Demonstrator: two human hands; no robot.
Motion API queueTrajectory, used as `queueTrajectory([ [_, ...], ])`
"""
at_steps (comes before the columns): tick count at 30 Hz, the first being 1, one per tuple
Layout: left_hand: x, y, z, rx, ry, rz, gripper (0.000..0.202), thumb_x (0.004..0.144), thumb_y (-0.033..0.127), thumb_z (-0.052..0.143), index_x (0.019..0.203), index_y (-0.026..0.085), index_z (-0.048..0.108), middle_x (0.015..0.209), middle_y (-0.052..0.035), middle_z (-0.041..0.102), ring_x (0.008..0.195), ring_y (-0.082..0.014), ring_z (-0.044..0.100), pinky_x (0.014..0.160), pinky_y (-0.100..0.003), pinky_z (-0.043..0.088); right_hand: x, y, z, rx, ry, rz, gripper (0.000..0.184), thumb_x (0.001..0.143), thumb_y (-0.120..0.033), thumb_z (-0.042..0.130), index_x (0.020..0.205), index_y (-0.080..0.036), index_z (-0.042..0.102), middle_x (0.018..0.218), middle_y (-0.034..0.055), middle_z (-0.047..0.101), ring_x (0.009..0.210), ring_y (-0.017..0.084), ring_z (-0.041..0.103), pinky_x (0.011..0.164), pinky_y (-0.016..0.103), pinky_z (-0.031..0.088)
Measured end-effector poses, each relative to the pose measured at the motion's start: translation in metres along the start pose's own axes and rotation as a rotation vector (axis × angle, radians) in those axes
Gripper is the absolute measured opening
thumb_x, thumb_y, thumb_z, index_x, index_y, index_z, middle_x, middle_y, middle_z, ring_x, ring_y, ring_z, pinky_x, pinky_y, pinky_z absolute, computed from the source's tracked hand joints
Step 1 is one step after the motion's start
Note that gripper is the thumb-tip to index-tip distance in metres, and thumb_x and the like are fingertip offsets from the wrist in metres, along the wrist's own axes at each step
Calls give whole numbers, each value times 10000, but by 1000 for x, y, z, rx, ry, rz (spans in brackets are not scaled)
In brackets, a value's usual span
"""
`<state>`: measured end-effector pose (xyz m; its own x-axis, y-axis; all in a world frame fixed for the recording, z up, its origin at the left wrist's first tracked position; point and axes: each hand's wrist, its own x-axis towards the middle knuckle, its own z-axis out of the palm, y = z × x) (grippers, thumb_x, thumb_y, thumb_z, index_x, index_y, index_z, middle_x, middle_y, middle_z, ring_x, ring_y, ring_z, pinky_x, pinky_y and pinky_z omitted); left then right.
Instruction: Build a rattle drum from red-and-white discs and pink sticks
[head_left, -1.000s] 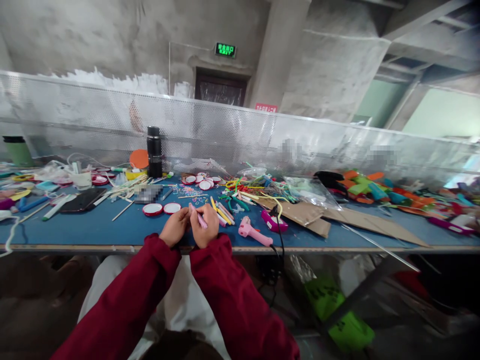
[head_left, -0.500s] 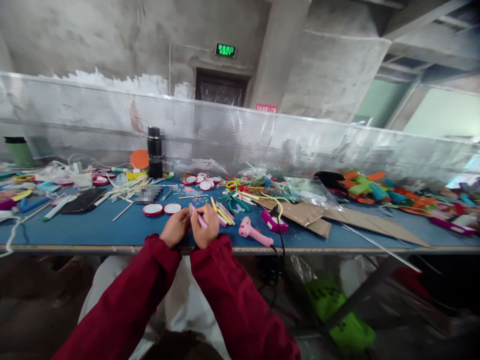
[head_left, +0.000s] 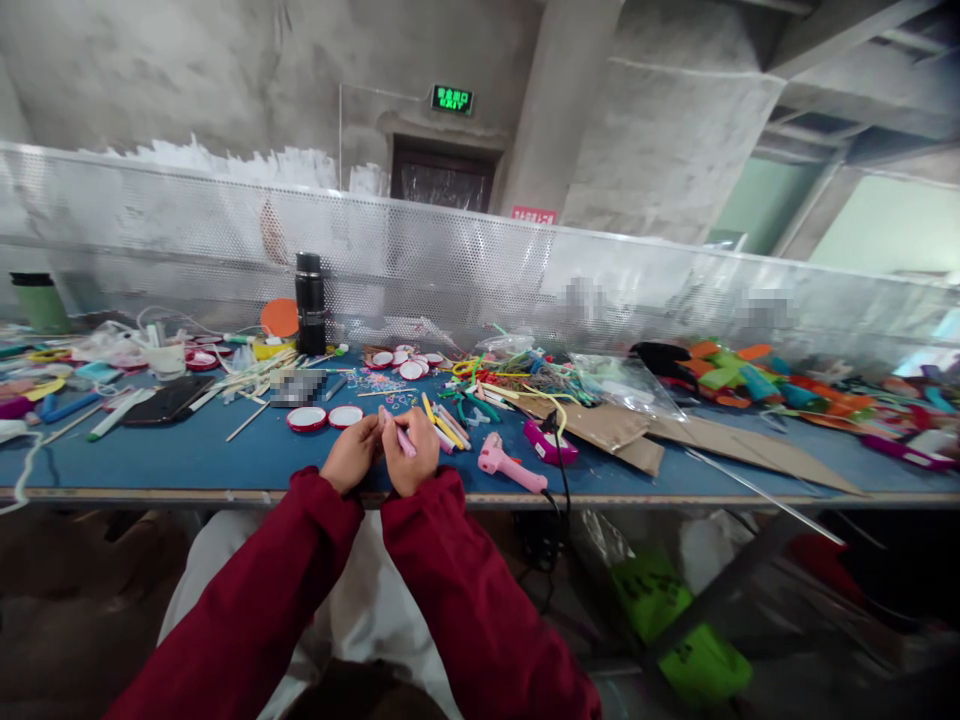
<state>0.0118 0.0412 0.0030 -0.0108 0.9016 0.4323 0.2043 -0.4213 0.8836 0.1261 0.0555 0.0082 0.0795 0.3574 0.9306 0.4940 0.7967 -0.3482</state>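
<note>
My right hand [head_left: 420, 462] is closed around a pink marker [head_left: 406, 443], whose thick end slants out over the palm. Close against it, my left hand [head_left: 351, 456] has its fingers pinched together near the marker's front end. Whatever lies between those left fingertips is too small to make out. Just beyond the left hand are two round white discs with red rims, one on the left [head_left: 307, 419] and one on the right [head_left: 346, 416]. Several coloured markers [head_left: 448, 425] lie beside the right hand, and a pink glue gun [head_left: 511, 466] rests further right.
A black bottle [head_left: 310, 305] stands at the back of the blue table [head_left: 247, 462], before a perforated metal screen [head_left: 480, 265]. A dark phone [head_left: 169, 401] lies left among wooden sticks. Cardboard pieces [head_left: 607, 423] and a purple tape-like item [head_left: 551, 443] are at right.
</note>
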Motion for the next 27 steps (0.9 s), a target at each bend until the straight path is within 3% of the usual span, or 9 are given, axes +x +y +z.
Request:
queueTrajectory([
  [27,2,-6,-2,22,-11,3,312,900,455,519,760,177,543,588,34,480,512,-106,403,502,-235,325,-1,1,2,18,-17,1,191,919,-295,562,751,-217,515,674,12,570,670,160,569,647,299,443],
])
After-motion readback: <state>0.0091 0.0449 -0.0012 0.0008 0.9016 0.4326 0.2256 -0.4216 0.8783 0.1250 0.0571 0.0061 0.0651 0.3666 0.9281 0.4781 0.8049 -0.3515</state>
